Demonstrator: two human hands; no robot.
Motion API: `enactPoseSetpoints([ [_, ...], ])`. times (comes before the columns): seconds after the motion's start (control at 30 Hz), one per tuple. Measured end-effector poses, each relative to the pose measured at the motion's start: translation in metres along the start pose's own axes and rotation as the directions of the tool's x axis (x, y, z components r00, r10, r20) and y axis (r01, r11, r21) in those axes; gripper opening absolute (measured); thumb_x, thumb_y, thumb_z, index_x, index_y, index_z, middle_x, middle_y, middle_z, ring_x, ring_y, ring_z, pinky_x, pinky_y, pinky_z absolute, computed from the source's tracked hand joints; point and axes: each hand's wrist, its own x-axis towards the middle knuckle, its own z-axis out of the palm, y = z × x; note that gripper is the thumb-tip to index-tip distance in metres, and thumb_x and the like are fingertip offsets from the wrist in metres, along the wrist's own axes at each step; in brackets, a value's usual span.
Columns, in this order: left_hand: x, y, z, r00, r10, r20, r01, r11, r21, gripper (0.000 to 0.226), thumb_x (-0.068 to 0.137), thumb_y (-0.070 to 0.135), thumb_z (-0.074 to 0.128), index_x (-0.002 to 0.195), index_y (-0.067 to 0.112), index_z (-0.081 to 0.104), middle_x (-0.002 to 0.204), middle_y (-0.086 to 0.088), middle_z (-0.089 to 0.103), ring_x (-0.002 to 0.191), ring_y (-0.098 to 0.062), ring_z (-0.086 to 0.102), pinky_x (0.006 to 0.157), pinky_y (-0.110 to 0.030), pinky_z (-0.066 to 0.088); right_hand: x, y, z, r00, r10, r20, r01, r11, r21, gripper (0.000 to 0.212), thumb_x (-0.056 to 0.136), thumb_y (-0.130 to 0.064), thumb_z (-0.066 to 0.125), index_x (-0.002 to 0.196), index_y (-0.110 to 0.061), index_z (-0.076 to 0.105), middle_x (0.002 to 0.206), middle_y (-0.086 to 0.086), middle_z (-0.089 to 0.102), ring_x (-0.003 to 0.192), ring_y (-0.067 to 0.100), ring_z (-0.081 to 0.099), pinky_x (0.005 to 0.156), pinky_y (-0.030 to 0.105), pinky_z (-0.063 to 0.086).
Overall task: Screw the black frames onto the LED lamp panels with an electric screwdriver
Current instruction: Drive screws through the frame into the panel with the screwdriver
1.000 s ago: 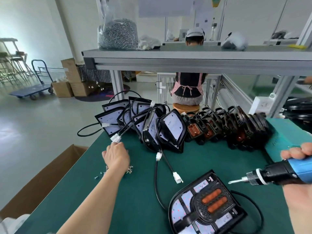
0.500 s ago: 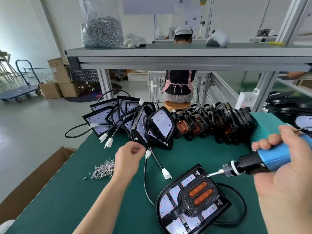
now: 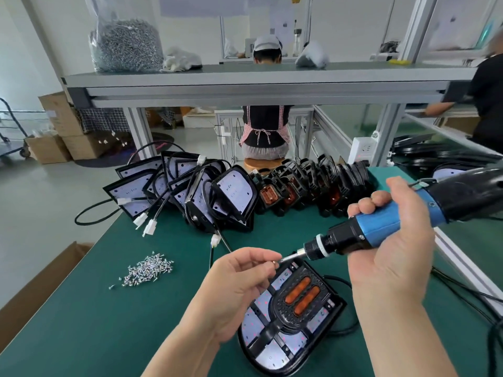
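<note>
Left hand is raised over the near part of the worktop, forearm coming in from the bottom edge, palm turned up and to the right. Its thumb and forefinger pinch a small screw and the other fingers curl loosely beneath. The right hand comes in from the lower right with its back towards the camera, fingers and thumb wrapped round the blue barrel of the electric screwdriver.

The screwdriver's long axis runs from upper right down to lower left. Its black rear end points away to the right edge, and its bit points left and slightly down, the tip meeting the screw at the left fingertips. That meeting point hangs above the far corner of the LED lamp panel.

The panel lies flat on the worktop between the two forearms, close to the near edge, its long axis slanting from near left to far right with the rounded end nearest. On it sits a black frame — narrow stem towards the near left, broad head with two orange lenses towards the far right.

A heap of loose screws lies on the worktop to the left. Farther back stand stacked panels with trailing cables, and beside them, to the right, a row of frames.
</note>
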Motion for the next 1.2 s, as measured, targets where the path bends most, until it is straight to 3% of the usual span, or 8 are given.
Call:
enactPoseSetpoints([
  [0.07, -0.001, -0.002, 0.002, 1.000, -0.023, 0.005, 0.023, 0.998, -0.051, 0.017, 0.070, 0.007, 0.073, 0.084, 0.010, 0.081, 0.079, -0.005, 0.070, 0.070, -0.010, 0.062, 0.069, -0.020, 0.054, -0.002, -0.002, 0.003, 1.000, 0.018, -0.026, -0.018, 1.000, 0.010, 0.037, 0.096, -0.009, 0.063, 0.061, -0.020, 0.058, 0.055, -0.004, 0.050, 0.044, 0.011, 0.046, 0.053, 0.023, 0.047],
  [0.2, -0.002, -0.005, 0.003, 0.999, -0.047, 0.013, 0.048, 0.993, -0.107, 0.016, 0.070, 0.005, 0.073, 0.082, 0.009, 0.081, 0.079, -0.007, 0.071, 0.069, -0.010, 0.063, 0.068, -0.020, 0.055, -0.007, 0.000, 0.002, 0.999, 0.004, 0.040, -0.005, 1.000, 0.009, 0.022, 0.096, -0.010, 0.063, 0.076, -0.018, 0.057, 0.060, -0.003, 0.050, 0.046, 0.012, 0.047, 0.055, 0.024, 0.048],
  [0.7, -0.003, -0.009, 0.000, 0.999, -0.048, 0.018, 0.050, 0.989, -0.139, 0.018, 0.072, 0.003, 0.072, 0.089, 0.003, 0.080, 0.083, -0.011, 0.071, 0.073, -0.014, 0.063, 0.071, -0.023, 0.055, -0.011, 0.000, 0.001, 0.998, 0.008, 0.062, -0.008, 1.000, 0.008, 0.028, 0.094, -0.008, 0.063, 0.069, -0.021, 0.060, 0.059, -0.003, 0.050, 0.046, 0.012, 0.047, 0.054, 0.026, 0.048],
  [0.83, -0.006, -0.014, 0.004, 0.991, 0.123, -0.057, -0.119, 0.991, 0.065, 0.019, 0.080, -0.002, 0.073, 0.093, 0.011, 0.080, 0.089, -0.010, 0.073, 0.085, -0.020, 0.065, 0.090, -0.035, 0.055, -0.012, -0.002, 0.003, 0.997, 0.025, 0.069, -0.026, 1.000, 0.008, 0.031, 0.094, -0.007, 0.063, 0.068, -0.022, 0.060, 0.059, -0.002, 0.050, 0.046, 0.012, 0.047, 0.053, 0.025, 0.048],
  [0.97, -0.008, -0.019, 0.005, 0.963, 0.260, -0.073, -0.242, 0.951, 0.193, 0.035, 0.087, -0.008, 0.068, 0.099, 0.022, 0.081, 0.087, -0.002, 0.071, 0.085, -0.013, 0.065, 0.085, -0.024, 0.055, -0.009, -0.001, 0.005, 0.999, 0.050, 0.004, -0.050, 0.999, -0.015, 0.050, 0.094, -0.006, 0.062, 0.047, -0.023, 0.062, 0.054, -0.003, 0.050, 0.042, 0.011, 0.045, 0.051, 0.023, 0.046],
  [1.2, -0.005, -0.016, -0.009, 0.959, 0.279, -0.043, -0.249, 0.908, 0.337, 0.048, 0.087, -0.006, 0.072, 0.115, 0.033, 0.073, 0.096, 0.001, 0.076, 0.090, -0.011, 0.069, 0.086, -0.023, 0.055, -0.005, 0.010, 0.004, 0.998, 0.050, 0.037, -0.050, 0.999, -0.008, 0.023, 0.093, -0.008, 0.066, 0.074, -0.020, 0.058, 0.060, -0.003, 0.052, 0.047, 0.012, 0.049, 0.055, 0.025, 0.049],
])
